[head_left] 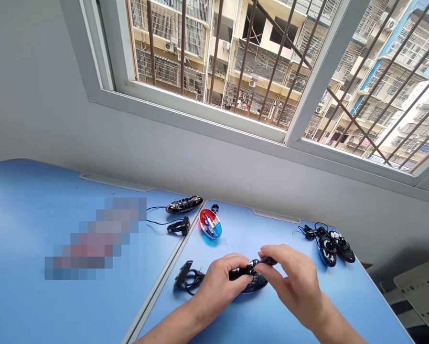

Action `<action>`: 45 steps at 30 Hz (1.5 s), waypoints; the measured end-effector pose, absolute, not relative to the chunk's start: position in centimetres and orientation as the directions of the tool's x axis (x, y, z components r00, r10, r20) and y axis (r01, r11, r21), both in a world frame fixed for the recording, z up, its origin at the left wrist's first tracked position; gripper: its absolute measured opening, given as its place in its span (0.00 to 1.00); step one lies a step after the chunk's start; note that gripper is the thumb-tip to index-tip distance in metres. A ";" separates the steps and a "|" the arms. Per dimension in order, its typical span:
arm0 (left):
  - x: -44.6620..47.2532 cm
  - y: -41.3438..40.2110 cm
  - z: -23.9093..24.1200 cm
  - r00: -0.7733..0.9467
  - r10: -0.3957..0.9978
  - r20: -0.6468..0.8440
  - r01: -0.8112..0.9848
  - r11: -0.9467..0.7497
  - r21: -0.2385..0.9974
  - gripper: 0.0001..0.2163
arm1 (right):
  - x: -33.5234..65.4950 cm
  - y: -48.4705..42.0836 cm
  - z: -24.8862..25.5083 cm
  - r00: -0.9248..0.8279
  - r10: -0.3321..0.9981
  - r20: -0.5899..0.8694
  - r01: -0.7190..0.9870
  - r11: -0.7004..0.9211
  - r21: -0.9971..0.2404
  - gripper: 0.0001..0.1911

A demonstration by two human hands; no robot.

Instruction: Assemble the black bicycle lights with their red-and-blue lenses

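My left hand [223,278] is closed on a small glossy black part, held just above the table in front of me. Fingertips and thumb of my right hand [296,279] pinch a short dark handle-like piece [268,260] that meets the left-hand part; its exact kind is unclear. Beneath both hands lies a black oval housing [259,285] with a ribbed round area, partly covered by my fingers. A black bracket [184,276] with a loop of cable rests by my left wrist.
Farther back sits a red-and-blue oval shell [210,224] with small items inside. An opened black oval housing [184,205] and a wired clamp [179,226] lie beyond the table seam. Black wired units [328,248] stand at right. Something blurred covers the left table.
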State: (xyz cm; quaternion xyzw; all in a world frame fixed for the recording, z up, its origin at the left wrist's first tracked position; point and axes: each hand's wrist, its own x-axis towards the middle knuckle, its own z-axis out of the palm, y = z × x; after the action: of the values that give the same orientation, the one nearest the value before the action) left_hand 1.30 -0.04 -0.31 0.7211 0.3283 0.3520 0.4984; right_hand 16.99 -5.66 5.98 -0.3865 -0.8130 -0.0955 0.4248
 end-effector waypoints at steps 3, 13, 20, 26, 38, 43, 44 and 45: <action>1.3 -0.1 -0.3 0.538 0.821 0.192 0.120 -0.300 0.946 0.07 | 16.9 -5.6 5.7 -0.361 0.508 0.782 0.707 0.696 -0.126 0.08; 1.4 -0.1 -0.3 0.517 0.837 0.176 0.089 -0.257 0.962 0.07 | 18.0 -6.6 7.8 -0.487 0.565 0.666 0.633 0.754 -0.176 0.20; 1.5 -0.4 -0.6 0.493 0.852 0.178 0.082 -0.249 0.965 0.07 | 18.2 -6.2 7.8 -0.456 0.537 0.710 0.607 0.771 -0.193 0.14; 1.6 -0.4 -0.7 0.483 0.857 0.178 0.073 -0.242 0.968 0.05 | 17.5 -6.3 7.4 -0.411 0.515 0.752 0.663 0.735 -0.141 0.07; 1.3 0.1 -0.2 0.532 0.833 0.150 0.128 -0.254 0.959 0.07 | 17.3 -5.6 6.5 -0.343 0.537 0.770 0.668 0.716 -0.202 0.15; 1.4 0.1 -0.2 0.523 0.842 0.131 0.139 -0.236 0.962 0.07 | 18.5 -6.4 8.0 -0.422 0.591 0.688 0.632 0.736 -0.245 0.18; 1.4 0.1 -0.2 0.524 0.842 0.125 0.137 -0.229 0.964 0.07 | 18.7 -6.4 8.0 -0.422 0.606 0.675 0.620 0.736 -0.272 0.17; 1.4 0.1 -0.2 0.525 0.842 0.121 0.134 -0.223 0.966 0.07 | 18.9 -6.5 8.0 -0.420 0.622 0.661 0.609 0.733 -0.302 0.16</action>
State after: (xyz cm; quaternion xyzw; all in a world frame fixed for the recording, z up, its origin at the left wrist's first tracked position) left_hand 1.41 0.11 -0.22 0.7032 0.3470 0.3419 0.5179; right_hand 18.89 -6.46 8.00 -0.3652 -0.8426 0.0077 0.3958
